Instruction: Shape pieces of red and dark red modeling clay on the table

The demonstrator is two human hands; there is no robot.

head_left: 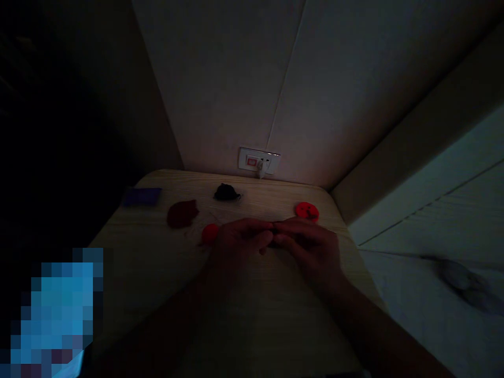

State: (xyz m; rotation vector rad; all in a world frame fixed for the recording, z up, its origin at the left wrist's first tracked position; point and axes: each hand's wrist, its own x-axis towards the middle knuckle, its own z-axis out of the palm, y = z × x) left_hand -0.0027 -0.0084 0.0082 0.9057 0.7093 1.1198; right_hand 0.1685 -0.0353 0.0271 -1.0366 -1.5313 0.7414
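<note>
My left hand (240,241) and my right hand (311,247) meet over the wooden tabletop (252,315), thumbs and fingertips pressed together. Between the fingertips is something small and dark, too dim to name. Beside my left hand, partly hidden by it, sits a bright red ball (209,234). A flattened dark red piece (182,213) lies farther left. Just beyond my right hand is a flat, round red piece (307,211) with dark marks on it. A black lump (226,192) rests near the back of the table.
A purple packet (142,197) lies at the table's back left edge. Behind the table, a wall socket (259,160) has a plug in it. A pale cabinet-like surface (425,199) stands to the right. At lower left glows a blurred blue screen (59,304). The light is dim.
</note>
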